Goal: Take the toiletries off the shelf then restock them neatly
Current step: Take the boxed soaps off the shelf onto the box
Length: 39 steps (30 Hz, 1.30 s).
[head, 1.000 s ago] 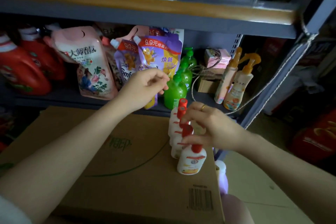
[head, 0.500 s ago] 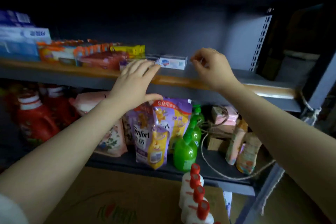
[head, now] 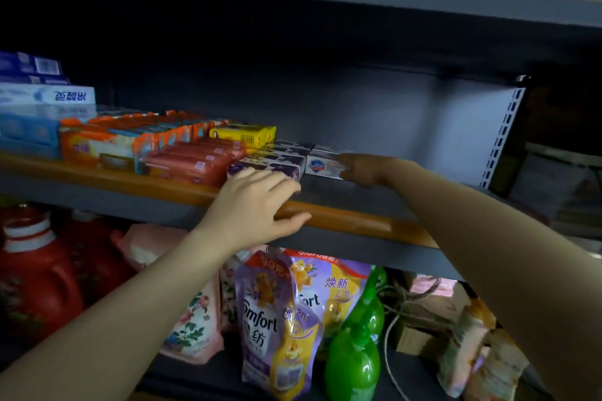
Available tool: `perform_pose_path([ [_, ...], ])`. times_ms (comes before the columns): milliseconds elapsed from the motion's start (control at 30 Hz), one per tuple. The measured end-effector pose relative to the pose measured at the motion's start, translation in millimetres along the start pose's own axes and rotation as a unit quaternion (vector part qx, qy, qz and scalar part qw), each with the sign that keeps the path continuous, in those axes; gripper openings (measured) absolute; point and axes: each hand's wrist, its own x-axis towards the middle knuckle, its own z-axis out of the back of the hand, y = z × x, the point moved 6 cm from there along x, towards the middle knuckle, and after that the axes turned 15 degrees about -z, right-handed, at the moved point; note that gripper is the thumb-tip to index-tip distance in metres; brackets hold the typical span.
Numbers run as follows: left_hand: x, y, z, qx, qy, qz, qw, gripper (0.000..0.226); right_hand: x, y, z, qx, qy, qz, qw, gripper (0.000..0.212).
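Observation:
On the middle shelf [head: 342, 221] a row of soap boxes runs toward the back. A white soap box [head: 321, 166] stands at its right end, with purple soap boxes [head: 270, 166] beside it. My right hand [head: 365, 169] is at the white box's right end, one finger over its top and the rest curled below, pinching it. With fingers straight, my left hand [head: 254, 202] hovers in front of the purple boxes, fingertips at their front face and thumb over the shelf's orange edge strip.
Left of the boxes lie red packs [head: 192, 163], orange soap packs [head: 107, 143], a yellow pack [head: 242, 135] and blue toothpaste boxes [head: 35, 98]. On the shelf below stand red detergent bottles [head: 35, 277], Comfort pouches [head: 277, 319], green spray bottles [head: 355, 361] and twine.
The view has tilted up to the middle shelf. Both hands have reached further in: the right one now sits on the white box's end and the left is at the purple boxes.

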Motion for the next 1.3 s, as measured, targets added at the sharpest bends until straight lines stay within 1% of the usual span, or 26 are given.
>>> perform_pose_path([
  [67, -1, 1, 0, -0.016, -0.006, 0.007, 1.000, 0.036, 1, -6, -2, -0.019, 0.007, 0.004, 1.000, 0.054],
  [167, -2, 1, 1, -0.015, -0.014, 0.012, 1.000, 0.033, -12, -13, 3, -0.039, -0.006, 0.019, 0.999, 0.052],
  [233, -2, -1, 2, -0.016, -0.011, 0.014, 1.000, 0.033, -32, -14, 11, -0.048, -0.012, 0.036, 0.998, 0.048],
  [300, -2, -2, 3, -0.019, -0.008, 0.014, 1.000, 0.033, -49, -13, 26, -0.033, -0.047, 0.058, 0.997, 0.038],
  [333, -2, -2, 3, -0.020, -0.008, 0.012, 1.000, 0.033, -54, -13, 33, -0.004, -0.071, 0.060, 0.996, 0.034],
  [367, -2, -2, 3, -0.021, -0.008, 0.011, 1.000, 0.032, -53, -15, 38, 0.035, -0.083, 0.050, 0.995, 0.035],
  [400, -1, -2, 4, -0.023, -0.007, 0.012, 1.000, 0.032, -49, -17, 37, 0.065, -0.071, 0.032, 0.995, 0.044],
  [433, -1, -3, 4, -0.024, -0.006, 0.014, 1.000, 0.031, -44, -17, 31, 0.073, -0.033, 0.010, 0.997, 0.057],
  [467, -2, -2, 4, -0.025, -0.008, 0.014, 1.000, 0.031, -38, -16, 22, 0.055, 0.013, -0.005, 0.998, 0.068],
  [500, -2, -2, 5, -0.026, -0.007, 0.016, 0.999, 0.031, -32, -15, 14, 0.028, 0.047, -0.011, 0.998, 0.074],
  [533, -2, -2, 5, -0.027, -0.005, 0.018, 0.999, 0.031, -29, -12, 8, 0.009, 0.061, -0.007, 0.998, 0.074],
  [633, -3, -3, 6, -0.030, 0.007, 0.022, 0.999, 0.031, -37, -6, 13, 0.024, 0.035, 0.021, 0.999, 0.068],
  [700, -3, -3, 6, -0.029, 0.013, 0.029, 0.999, 0.032, -55, -3, 21, 0.065, -0.020, 0.048, 0.996, 0.066],
  [767, -3, 0, 6, -0.024, 0.012, 0.052, 0.998, 0.034, -79, 0, 31, 0.158, -0.085, 0.076, 0.981, 0.061],
  [800, -4, 1, 7, -0.023, 0.014, 0.073, 0.997, 0.038, -93, 2, 36, 0.211, -0.102, 0.092, 0.968, 0.060],
  [867, -4, 3, 11, -0.041, 0.000, 0.126, 0.991, 0.053, -121, 6, 42, 0.295, -0.104, 0.127, 0.941, 0.062],
  [900, -3, 2, 17, -0.074, -0.028, 0.155, 0.985, 0.061, -135, 8, 44, 0.330, -0.100, 0.146, 0.927, 0.063],
  [967, 2, -9, 41, -0.180, -0.135, 0.184, 0.957, 0.072, -161, 10, 47, 0.400, -0.082, 0.187, 0.894, 0.064],
  [1000, 7, -17, 54, -0.232, -0.174, 0.180, 0.940, 0.074, -170, 10, 46, 0.436, -0.066, 0.207, 0.873, 0.065],
  [1033, 12, -27, 66, -0.259, -0.187, 0.165, 0.933, 0.076, -178, 11, 44, 0.467, -0.046, 0.225, 0.854, 0.065],
  [1100, 21, -46, 85, -0.275, -0.174, 0.135, 0.936, 0.079, -191, 16, 36, 0.498, -0.001, 0.252, 0.830, 0.066],
  [1133, 23, -52, 91, -0.280, -0.158, 0.136, 0.937, 0.082, -196, 19, 31, 0.504, 0.021, 0.261, 0.823, 0.067],
  [1233, 22, -60, 97, -0.300, -0.101, 0.171, 0.933, 0.088, -206, 25, 16, 0.507, 0.051, 0.258, 0.821, 0.063],
  [1267, 19, -60, 96, -0.313, -0.084, 0.184, 0.928, 0.087, -208, 24, 11, 0.508, 0.053, 0.256, 0.821, 0.063],
  [1300, 16, -60, 94, -0.341, -0.078, 0.196, 0.916, 0.082, -211, 22, 7, 0.514, 0.053, 0.250, 0.819, 0.064],
])
